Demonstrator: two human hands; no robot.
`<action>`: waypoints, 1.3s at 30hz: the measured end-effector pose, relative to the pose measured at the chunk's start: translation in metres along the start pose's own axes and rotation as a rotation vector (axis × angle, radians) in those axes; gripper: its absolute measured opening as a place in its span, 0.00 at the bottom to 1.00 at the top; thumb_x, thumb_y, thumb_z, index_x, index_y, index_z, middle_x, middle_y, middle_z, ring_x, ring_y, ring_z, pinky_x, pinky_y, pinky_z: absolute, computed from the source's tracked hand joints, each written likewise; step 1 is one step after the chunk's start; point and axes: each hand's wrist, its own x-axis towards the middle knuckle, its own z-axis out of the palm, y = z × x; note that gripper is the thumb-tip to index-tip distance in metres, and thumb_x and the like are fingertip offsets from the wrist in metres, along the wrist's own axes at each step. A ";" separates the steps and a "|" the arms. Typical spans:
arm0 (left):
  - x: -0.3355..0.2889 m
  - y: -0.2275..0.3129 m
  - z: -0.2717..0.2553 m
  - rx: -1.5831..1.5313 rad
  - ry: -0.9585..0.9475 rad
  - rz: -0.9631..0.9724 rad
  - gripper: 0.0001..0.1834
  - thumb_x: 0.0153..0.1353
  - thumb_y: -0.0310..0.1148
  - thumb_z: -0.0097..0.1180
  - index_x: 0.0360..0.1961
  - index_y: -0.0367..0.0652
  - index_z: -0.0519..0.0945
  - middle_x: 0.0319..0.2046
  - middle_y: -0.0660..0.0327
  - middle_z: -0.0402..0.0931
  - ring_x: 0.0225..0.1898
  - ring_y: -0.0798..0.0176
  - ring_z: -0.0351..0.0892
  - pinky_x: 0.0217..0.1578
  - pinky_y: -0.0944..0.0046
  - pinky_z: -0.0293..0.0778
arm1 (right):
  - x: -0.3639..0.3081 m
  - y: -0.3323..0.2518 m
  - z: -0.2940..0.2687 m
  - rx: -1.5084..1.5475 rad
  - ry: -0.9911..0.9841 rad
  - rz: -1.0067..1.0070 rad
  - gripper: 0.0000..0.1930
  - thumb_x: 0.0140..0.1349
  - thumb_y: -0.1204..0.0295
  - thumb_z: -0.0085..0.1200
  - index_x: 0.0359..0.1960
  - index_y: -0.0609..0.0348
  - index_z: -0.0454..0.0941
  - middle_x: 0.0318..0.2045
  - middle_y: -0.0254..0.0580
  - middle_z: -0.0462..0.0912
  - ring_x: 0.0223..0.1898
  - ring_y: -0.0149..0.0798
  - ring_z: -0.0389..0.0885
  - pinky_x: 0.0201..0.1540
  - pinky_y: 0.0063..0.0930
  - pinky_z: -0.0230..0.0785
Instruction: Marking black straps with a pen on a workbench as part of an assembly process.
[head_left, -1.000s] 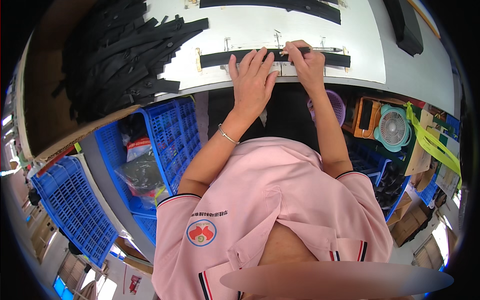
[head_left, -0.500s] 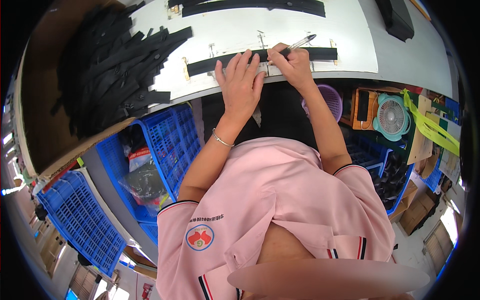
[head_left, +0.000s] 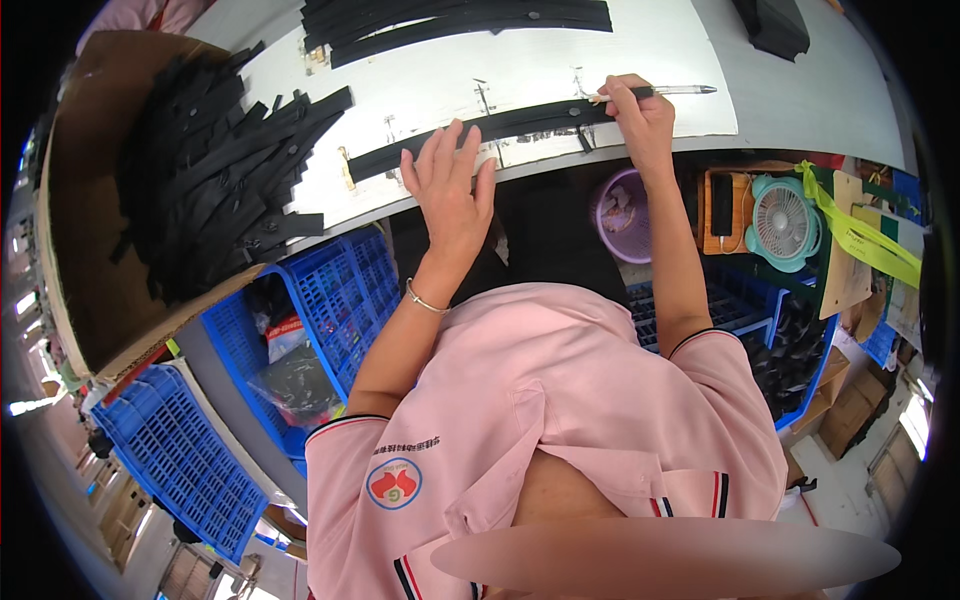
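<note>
The first risk is slippage: a long, flat black fabric strip lies loose-looking on a smooth white board over the grey counter, and if the left hand bears down too lightly, or pulls sideways, the strip could skew away from the small dark marks at its 12 o'clock edge. A drag from the slim pen with a clear barrel and black grip could likewise ruck the cloth, and the right hand covers the strip's 3 o'clock end, so a misplaced pen stroke there would be hard to notice. The tangled heap of black fabric strips at 9 o'clock reaches near the other end, and a brushed piece could overlap it. As for the fingers, those of the left hand are spread apart, their tips laid over the strip left of its middle, with the thumb just off its 6 o'clock edge; they clamp nothing. From them the strip runs toward 8 o'clock a short way and toward 2 o'clock much farther. The right fingers are pinched together on the pen, its light tip pointing toward 9 o'clock beside the strip's upper edge; whether they also press the cloth, I cannot tell.
</note>
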 end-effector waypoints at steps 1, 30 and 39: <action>0.004 0.006 0.001 -0.044 0.030 -0.011 0.21 0.64 0.35 0.65 0.58 0.45 0.83 0.62 0.59 0.77 0.66 0.52 0.69 0.71 0.42 0.47 | 0.000 0.001 0.001 -0.004 -0.004 -0.020 0.10 0.71 0.69 0.58 0.35 0.62 0.86 0.25 0.30 0.83 0.26 0.20 0.72 0.29 0.18 0.64; 0.065 0.062 0.071 -0.298 0.090 0.044 0.08 0.55 0.32 0.68 0.36 0.45 0.87 0.47 0.63 0.83 0.55 0.56 0.75 0.69 0.44 0.53 | -0.003 0.008 -0.003 -0.124 -0.122 -0.111 0.10 0.66 0.70 0.61 0.30 0.66 0.85 0.21 0.37 0.86 0.23 0.24 0.80 0.27 0.22 0.70; 0.062 0.054 0.059 -0.384 0.086 0.052 0.12 0.57 0.32 0.67 0.43 0.44 0.86 0.51 0.57 0.81 0.58 0.51 0.74 0.69 0.36 0.53 | -0.006 0.011 -0.008 0.013 -0.125 -0.019 0.11 0.70 0.72 0.57 0.30 0.66 0.84 0.26 0.36 0.86 0.27 0.25 0.79 0.30 0.21 0.69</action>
